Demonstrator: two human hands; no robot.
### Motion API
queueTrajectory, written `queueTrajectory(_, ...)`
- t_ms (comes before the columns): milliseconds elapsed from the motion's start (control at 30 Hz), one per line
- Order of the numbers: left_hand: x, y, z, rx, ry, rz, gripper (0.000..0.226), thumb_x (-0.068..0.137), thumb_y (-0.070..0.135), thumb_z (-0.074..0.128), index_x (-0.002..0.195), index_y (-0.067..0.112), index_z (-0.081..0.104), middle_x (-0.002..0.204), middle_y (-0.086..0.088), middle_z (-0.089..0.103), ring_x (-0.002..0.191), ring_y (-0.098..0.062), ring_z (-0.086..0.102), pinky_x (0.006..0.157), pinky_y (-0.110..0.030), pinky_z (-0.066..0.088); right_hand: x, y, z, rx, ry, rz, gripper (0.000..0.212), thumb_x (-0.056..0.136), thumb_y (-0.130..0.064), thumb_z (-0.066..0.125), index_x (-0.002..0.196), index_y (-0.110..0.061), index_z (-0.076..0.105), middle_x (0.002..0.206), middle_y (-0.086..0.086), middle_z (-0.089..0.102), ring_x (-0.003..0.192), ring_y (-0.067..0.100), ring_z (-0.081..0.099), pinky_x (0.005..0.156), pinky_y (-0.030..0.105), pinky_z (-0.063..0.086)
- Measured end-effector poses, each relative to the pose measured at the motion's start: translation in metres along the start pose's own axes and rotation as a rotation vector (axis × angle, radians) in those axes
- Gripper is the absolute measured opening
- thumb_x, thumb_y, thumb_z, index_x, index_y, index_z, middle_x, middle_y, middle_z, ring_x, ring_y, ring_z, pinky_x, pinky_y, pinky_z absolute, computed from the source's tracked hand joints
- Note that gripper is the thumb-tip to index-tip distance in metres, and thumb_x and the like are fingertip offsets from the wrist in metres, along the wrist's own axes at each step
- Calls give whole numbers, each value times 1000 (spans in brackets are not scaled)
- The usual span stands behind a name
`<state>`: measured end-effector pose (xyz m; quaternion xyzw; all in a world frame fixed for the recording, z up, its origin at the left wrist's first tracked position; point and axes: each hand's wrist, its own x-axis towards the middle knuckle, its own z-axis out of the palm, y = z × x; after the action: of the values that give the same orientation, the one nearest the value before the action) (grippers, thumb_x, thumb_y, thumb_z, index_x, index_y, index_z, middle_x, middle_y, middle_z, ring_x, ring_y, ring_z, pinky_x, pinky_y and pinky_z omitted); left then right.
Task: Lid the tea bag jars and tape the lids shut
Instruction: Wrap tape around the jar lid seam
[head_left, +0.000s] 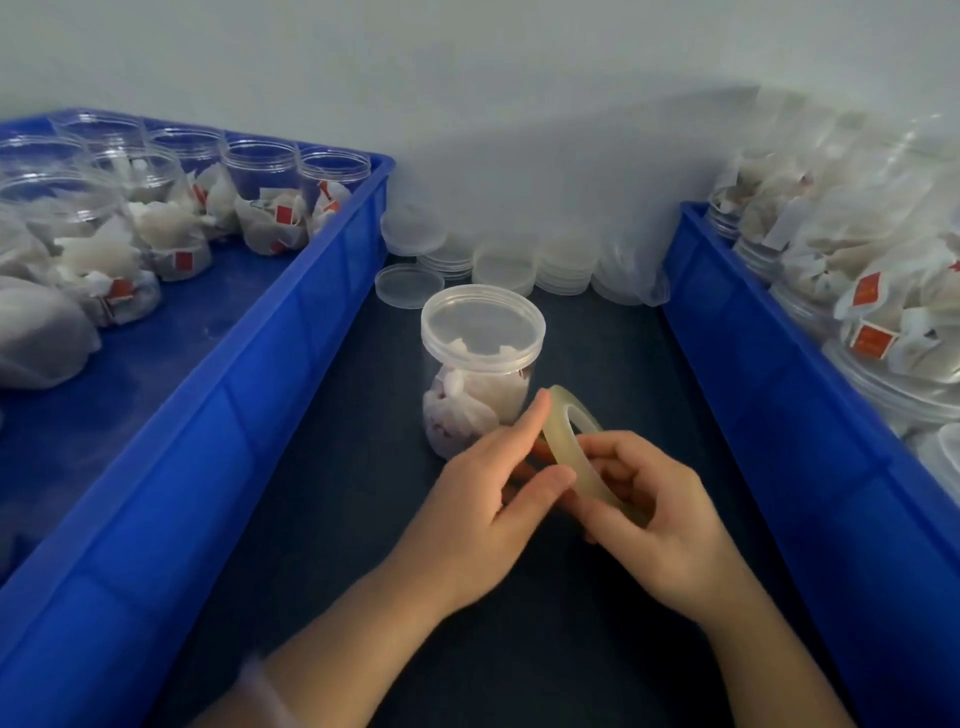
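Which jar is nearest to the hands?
The lidded jar standing alone on the dark table, between the left bin and the right bin; others sit inside bins.

The person is showing the left forearm (363, 639) and right forearm (753, 649) bare and is wearing a pale, blurred band (265, 696) near the left elbow.

There are two blue plastic crates: the left crate (291, 332) and the right crate (753, 364). One lidded clear plastic jar of tea bags (480, 374) stands between them. There is one translucent roll of tape (564, 441). Two hands show: the left hand (488, 514) and the right hand (670, 519). One loose round clear lid (409, 286) lies alone. The stacked lids (519, 265) and the crated jars (260, 166) are too blurred to count.
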<state>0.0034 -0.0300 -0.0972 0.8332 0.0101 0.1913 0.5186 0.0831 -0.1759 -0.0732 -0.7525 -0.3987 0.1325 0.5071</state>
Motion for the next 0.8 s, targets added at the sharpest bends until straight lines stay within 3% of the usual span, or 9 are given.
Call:
queueTrajectory(67,-1,-1,-2,22,55,68,61,83,45,52,140,34,33,114,9,63,102,0,61,90,-17,49,-1,4,4,5,9,-10,33,83,-4,68,104,-29,62,93,-21,70,80,-1,67,65,11,50)
queueTrajectory(200,1,-1,-3,157,303,221,39,83,25,65,119,13,64,99,3,72,91,0,65,83,-10,48,-1,9,17,20,125,-19,34,82,-8,71,109,-26,62,96,-22,70,91,-1,67,78,16,52)
queueTrajectory(400,1,1,-11,-40,186,22,48,84,14,68,129,25,53,104,8,71,97,1,65,87,-17,51,-1,10,20,4,127,-52,37,81,-8,71,111,-28,61,100,-26,68,94,-5,66,78,9,49)
queueTrajectory(800,2,-3,-15,-161,270,-60,13,82,6,69,94,9,75,78,2,74,70,-8,71,63,-17,55,-2,14,20,-18,62,-58,37,80,-3,71,112,-20,65,97,-17,72,93,1,68,82,16,52)
